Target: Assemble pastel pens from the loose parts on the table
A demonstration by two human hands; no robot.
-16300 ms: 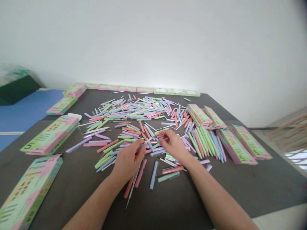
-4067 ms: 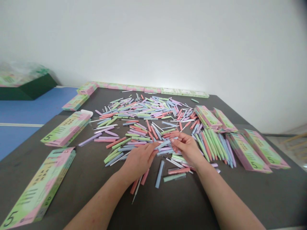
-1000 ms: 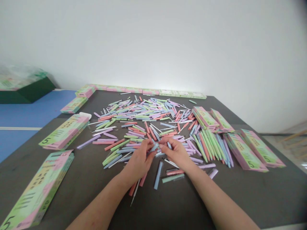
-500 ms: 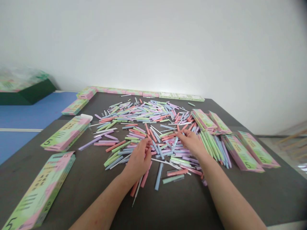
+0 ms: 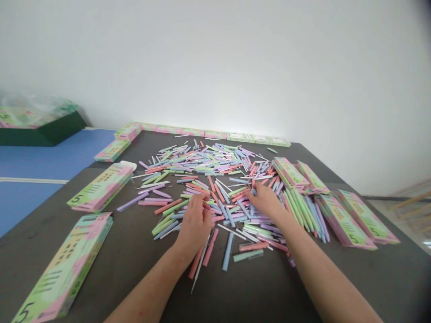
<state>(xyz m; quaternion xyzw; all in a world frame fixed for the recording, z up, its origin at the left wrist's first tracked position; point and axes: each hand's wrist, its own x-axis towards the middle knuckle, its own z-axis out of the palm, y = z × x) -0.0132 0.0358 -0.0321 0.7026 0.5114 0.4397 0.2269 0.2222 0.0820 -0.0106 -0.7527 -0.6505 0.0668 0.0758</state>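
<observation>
My left hand (image 5: 194,223) hovers over the near left side of a pile of pastel pen parts (image 5: 205,158). Its fingers are loosely curled, with thumb and forefinger apart and nothing visible between them. My right hand (image 5: 266,201) reaches into the middle of the pile, fingertips apart beside some orange-red pen barrels (image 5: 239,194); whether they touch one is too small to tell. Between the hands lie blue pen barrels (image 5: 230,216). Nearer me are a blue barrel (image 5: 228,251), a green barrel in clear plastic (image 5: 248,255) and a thin white refill (image 5: 201,264).
Right of my right hand, a row of green, blue and purple pens (image 5: 305,211) lies side by side. Printed pen boxes stand at the right (image 5: 346,222), at the left (image 5: 63,269) and along the back edge (image 5: 215,134). A dark green bin (image 5: 50,130) sits far left.
A second ago both hands were together around a blue pen part. They have since parted; blue barrels lie between them, and my right hand has moved right and forward into the pile.
</observation>
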